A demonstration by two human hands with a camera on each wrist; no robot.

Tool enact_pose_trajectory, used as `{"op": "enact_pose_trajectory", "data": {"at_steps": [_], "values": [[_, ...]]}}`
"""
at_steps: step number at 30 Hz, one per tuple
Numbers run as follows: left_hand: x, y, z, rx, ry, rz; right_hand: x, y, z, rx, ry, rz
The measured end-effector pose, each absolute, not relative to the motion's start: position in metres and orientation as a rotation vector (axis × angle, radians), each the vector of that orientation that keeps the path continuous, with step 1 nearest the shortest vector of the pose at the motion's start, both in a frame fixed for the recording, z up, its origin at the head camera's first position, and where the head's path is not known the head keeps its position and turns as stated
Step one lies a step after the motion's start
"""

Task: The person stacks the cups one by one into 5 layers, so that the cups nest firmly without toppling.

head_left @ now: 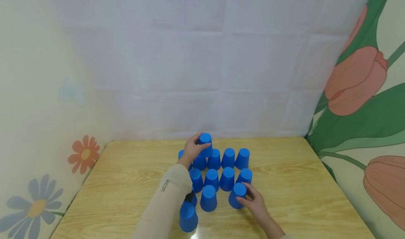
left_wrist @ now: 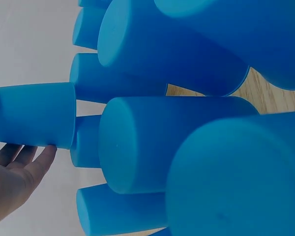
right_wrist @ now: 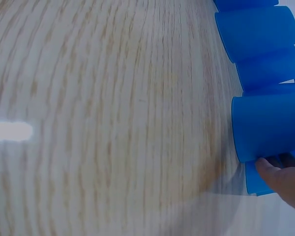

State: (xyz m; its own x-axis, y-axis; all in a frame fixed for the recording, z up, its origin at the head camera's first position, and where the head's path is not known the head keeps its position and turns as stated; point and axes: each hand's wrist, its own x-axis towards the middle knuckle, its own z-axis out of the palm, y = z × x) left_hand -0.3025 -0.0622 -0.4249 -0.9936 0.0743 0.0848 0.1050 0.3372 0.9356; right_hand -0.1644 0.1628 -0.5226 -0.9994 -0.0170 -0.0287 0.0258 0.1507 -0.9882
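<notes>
Where left grip (head_left: 192, 149) curls, blue cup (head_left: 206, 140) inside

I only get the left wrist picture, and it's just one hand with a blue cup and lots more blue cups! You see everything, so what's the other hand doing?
Observer: The right hand is gripping an upside-down blue cup at the near right of the group.

Operator: Ooh! Is that cup squished against the one on its left?

Observer: No, the head view shows some wood-grain tabletop between it and the neighbouring blue cup.

Operator: And is there anything pretty on the walls?

Observer: Yes, big pink tulips decorate the wall on the right.
</notes>
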Motion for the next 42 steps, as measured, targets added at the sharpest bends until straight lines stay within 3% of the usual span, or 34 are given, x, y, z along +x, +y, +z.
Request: {"op": "enact_pose_trajectory", "data": {"at_steps": [13, 26, 42], "values": [[-0.307, -0.066, -0.434, -0.188, -2.505, -1.776, -0.164, 0.161, -0.522, -0.028, 2.324, -2.031], [-0.298, -0.073, -0.409, -0.067, -2.434, -1.914, -0.162, 0.159, -0.512, -0.041, 2.298, -2.000], [-0.270, -0.101, -0.398, -0.294, -2.366, -1.893, -0.163, 0.165, -0.486, -0.150, 2.331, -1.923]]}}
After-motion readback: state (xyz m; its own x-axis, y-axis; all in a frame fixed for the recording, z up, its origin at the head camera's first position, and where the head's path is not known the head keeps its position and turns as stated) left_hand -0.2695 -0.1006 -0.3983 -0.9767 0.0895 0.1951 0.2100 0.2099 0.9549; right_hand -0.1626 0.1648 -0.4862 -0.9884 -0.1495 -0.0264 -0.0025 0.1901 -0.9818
